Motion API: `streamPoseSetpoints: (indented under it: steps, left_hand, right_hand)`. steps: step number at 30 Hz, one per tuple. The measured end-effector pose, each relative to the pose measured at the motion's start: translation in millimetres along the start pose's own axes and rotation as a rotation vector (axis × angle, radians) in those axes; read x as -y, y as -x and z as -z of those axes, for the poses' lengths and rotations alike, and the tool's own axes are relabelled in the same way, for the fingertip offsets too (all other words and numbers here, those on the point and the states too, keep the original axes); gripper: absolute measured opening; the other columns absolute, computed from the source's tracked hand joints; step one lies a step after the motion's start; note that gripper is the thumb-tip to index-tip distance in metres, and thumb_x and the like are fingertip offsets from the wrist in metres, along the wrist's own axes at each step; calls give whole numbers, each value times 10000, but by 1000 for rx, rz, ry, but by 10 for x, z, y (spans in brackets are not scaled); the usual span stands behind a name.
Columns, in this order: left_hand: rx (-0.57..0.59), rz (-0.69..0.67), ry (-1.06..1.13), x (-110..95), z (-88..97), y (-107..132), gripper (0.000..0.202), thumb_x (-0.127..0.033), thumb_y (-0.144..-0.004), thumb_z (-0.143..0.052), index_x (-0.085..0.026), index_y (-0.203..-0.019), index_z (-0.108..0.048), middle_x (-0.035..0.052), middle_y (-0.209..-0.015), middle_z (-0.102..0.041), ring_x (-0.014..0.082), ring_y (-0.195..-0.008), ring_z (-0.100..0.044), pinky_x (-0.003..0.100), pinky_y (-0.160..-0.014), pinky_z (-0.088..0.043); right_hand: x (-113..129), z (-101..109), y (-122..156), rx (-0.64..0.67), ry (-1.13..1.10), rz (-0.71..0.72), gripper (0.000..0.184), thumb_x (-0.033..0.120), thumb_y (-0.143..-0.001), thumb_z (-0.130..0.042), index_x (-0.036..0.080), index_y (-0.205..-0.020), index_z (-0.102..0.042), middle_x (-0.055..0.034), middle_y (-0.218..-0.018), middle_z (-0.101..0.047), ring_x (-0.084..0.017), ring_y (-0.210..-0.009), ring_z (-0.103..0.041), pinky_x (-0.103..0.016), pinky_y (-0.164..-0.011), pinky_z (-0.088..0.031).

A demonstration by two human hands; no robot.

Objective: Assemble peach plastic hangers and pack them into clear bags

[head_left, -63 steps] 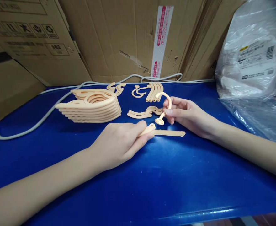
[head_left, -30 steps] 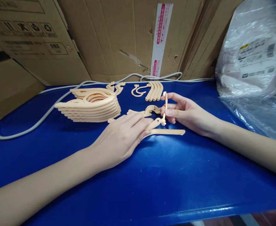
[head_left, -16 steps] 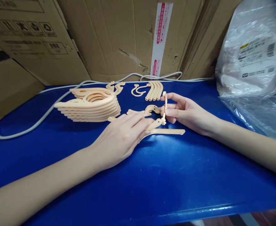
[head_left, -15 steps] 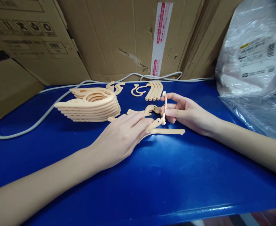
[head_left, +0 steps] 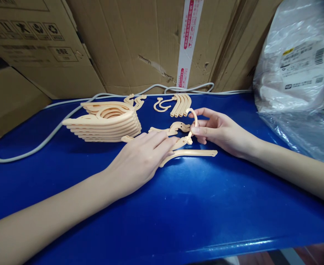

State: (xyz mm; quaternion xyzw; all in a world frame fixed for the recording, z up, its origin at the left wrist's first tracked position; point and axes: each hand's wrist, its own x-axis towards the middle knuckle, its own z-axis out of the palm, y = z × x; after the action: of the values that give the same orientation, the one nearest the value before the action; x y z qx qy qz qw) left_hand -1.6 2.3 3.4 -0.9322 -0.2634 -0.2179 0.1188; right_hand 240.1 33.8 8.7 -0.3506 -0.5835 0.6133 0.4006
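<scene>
Between the thumb and fingers of my right hand [head_left: 215, 129] is a beige plastic hanger hook [head_left: 196, 119], upright with its curve at the top. Its lower end meets the holed end of a beige hanger arm [head_left: 180, 143]; whether they are joined I cannot tell. My left hand [head_left: 142, 158] is closed over that arm and covers most of it. Just in front, a second curved hanger arm [head_left: 192, 152] lies on the blue table, partly behind my left fingers. Beyond my fingers rest more hanger pieces [head_left: 175, 128].
A stack of folded beige hangers [head_left: 104, 127] stands at the left. Further back lie loose hooks [head_left: 162, 105], several curved arms [head_left: 181, 105] and other small pieces [head_left: 136, 100]. A white cable [head_left: 48, 136] runs along cardboard boxes [head_left: 140, 44]. Plastic-wrapped goods [head_left: 291, 66] sit at the right.
My right hand has turned the hook so its curve now shows, and its lower end has moved slightly left onto the arm's end. My left hand has shifted slightly left with the arm.
</scene>
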Motion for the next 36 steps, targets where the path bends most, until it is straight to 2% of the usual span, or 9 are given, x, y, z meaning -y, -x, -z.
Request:
streamPoseSetpoints:
  steps: [4,10,19,27,36]
  left_hand:
    - [25,12,8,6,14,-2,241,-139,-1002,-446,-112,-1175,-612,115,-1010,-675,260,-880,-621,345,-732,-484]
    - [57,23,-8,6,14,-8,252,-157,-1017,-416,-116,-1141,-632,103,-957,-673,244,-848,-617,334,-707,-472]
    - [74,1,-67,11,8,-22,293,-172,-1026,-377,-116,-1131,-645,102,-928,-690,239,-826,-634,332,-681,-468]
    - [81,-18,-51,4,7,-28,330,-165,-1021,-364,-89,-1185,-640,104,-898,-702,250,-807,-651,344,-665,-457]
    - [106,3,-41,-30,38,-26,324,-173,-1027,-354,-111,-1150,-647,88,-926,-709,244,-814,-666,348,-662,-472]
  right_hand:
    - [-16,21,7,-15,15,-1,516,249,-709,-873,188,-1082,-522,60,-668,-636,-73,-522,-497,-241,-526,-390]
    - [-39,23,14,-37,42,24,527,247,-726,-861,201,-1096,-488,53,-709,-647,-80,-538,-537,-248,-522,-432]
    - [-14,-15,24,-63,142,105,469,283,-752,-841,225,-1065,-497,51,-735,-579,-105,-642,-551,-251,-530,-484]
    - [-12,-18,65,-107,231,143,463,339,-739,-853,266,-1076,-545,32,-756,-578,-146,-682,-564,-302,-572,-478]
    - [13,-62,73,-82,232,100,403,324,-819,-788,219,-1106,-526,53,-681,-586,-99,-547,-504,-294,-554,-418]
